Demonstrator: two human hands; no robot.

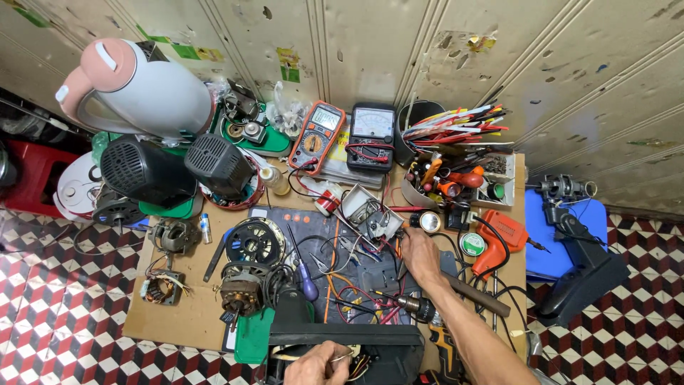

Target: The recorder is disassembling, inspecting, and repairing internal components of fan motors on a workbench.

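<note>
R hand (419,255) stretched fwd, fingers curled among loose wires (356,285), hold unclear; white switch box (370,214) just ahead-left. L hand (317,365) low, pinching thin wire over black housing (342,342).

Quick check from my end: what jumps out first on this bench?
The pink-and-white kettle lying tilted at the back left stands out first, then the orange multimeter at the back centre. The right hand reaches into the tangled wires mid-bench, while the left hand works at the near edge.
</note>
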